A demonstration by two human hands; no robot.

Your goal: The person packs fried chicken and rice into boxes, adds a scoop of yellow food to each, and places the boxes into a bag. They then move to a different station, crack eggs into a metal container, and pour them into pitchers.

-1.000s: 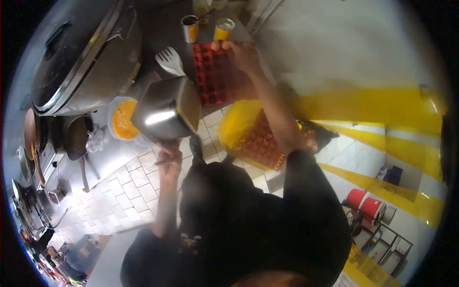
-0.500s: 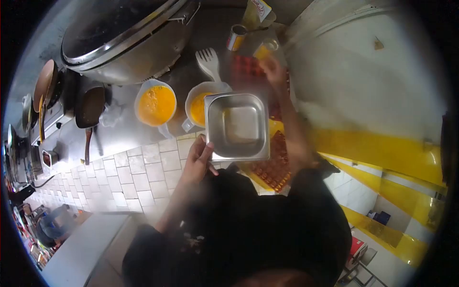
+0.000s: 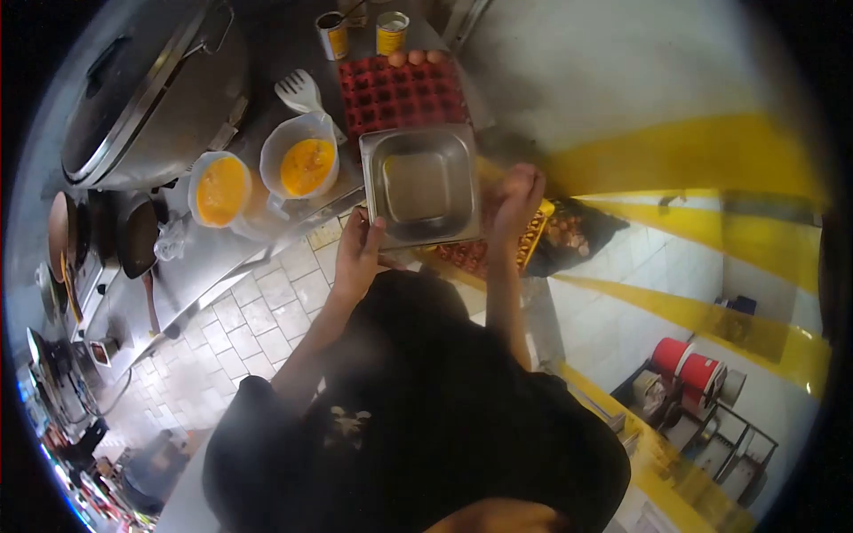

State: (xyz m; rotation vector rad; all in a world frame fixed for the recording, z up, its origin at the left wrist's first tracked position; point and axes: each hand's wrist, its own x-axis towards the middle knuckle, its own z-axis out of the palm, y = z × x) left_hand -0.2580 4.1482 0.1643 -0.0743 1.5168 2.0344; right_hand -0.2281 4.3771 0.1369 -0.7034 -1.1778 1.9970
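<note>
My left hand (image 3: 357, 253) grips the lower left corner of a square metal container (image 3: 419, 186), thumb on the rim. The container is tilted towards me, with a thin yellowish trace inside. My right hand (image 3: 517, 200) is just right of the container, its fingers blurred and bunched; whether they hold anything is unclear. Behind the container lies a red egg tray (image 3: 400, 93) with several brown eggs (image 3: 416, 58) along its far edge. Two white jugs of orange-yellow liquid, a nearer-centre jug (image 3: 306, 167) and a left jug (image 3: 220, 191), stand on the counter.
A white slotted utensil (image 3: 299, 91) lies behind the jugs. Two cans, one left (image 3: 332, 37) and one right (image 3: 392, 34), stand beyond the tray. A large lidded pot (image 3: 182, 98) is left, near a dark pan (image 3: 139, 235). Filled egg trays (image 3: 462, 258) sit below the container.
My right hand has come back from beside the cans to the container's right side. The view has turned right, and my left hand still holds the container.
</note>
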